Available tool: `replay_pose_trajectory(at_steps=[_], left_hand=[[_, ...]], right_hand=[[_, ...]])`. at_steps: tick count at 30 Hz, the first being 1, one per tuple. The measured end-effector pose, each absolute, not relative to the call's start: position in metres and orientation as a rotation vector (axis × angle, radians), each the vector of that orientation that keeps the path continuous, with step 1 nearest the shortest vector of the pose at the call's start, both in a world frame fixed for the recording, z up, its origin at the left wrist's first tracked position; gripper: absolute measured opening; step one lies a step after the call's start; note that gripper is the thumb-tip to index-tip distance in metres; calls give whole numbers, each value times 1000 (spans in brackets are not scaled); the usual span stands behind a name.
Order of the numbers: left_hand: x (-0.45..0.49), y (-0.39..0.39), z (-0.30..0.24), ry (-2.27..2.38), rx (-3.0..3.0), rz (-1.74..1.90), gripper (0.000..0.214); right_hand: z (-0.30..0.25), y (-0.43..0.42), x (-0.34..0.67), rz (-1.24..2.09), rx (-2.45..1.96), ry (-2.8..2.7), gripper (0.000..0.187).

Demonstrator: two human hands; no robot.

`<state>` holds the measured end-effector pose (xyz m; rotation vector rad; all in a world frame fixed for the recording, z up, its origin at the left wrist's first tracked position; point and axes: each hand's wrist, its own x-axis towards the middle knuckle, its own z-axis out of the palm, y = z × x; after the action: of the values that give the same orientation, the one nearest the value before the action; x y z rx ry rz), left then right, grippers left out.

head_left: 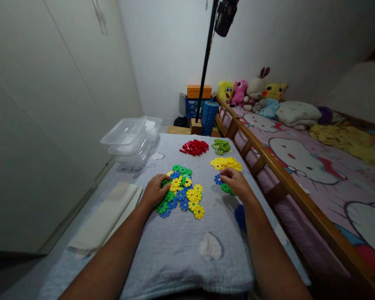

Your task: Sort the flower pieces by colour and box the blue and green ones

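A mixed pile of plastic snowflake discs (181, 192) in blue, green and yellow lies in the middle of the cloth-covered table. My left hand (157, 191) rests at the pile's left edge, fingers loosely bent over green discs, with no disc visibly gripped. To the right, my right hand (236, 182) pinches a blue snowflake disc (218, 179) between thumb and fingertips. Green discs (225, 188) show just below those fingers, partly hidden by the hand. Beyond it is a group of yellow discs (226, 163). Blue discs (240, 216) are partly covered by my right forearm.
Red pieces (195, 147) and light green pieces (221, 146) form heaps at the table's far end. Stacked clear plastic boxes (128, 143) stand at the left, behind a folded beige cloth (108, 216). A wooden bed rail (262, 160) runs along the right side.
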<state>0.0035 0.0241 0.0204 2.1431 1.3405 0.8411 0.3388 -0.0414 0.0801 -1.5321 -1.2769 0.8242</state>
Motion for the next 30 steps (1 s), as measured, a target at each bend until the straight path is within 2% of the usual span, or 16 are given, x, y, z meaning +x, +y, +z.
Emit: replay_pose_trajectory(at_steps=[11,18,25,30], left_hand=[[3,30,15,1341,2166,832,30],[2,30,15,1338,2153,806,32],[2,31,15,1344,2150,814,31],[3,30,14,1336,2142,826,32]], right_hand=[[76,-132,383,814,-1849,-1443,20],[75,-140,372,822,-1849,-1627,14],[74,-139,365,422,-2075,-1845,12],[76,-119,328,428,-1862,-1963,11]])
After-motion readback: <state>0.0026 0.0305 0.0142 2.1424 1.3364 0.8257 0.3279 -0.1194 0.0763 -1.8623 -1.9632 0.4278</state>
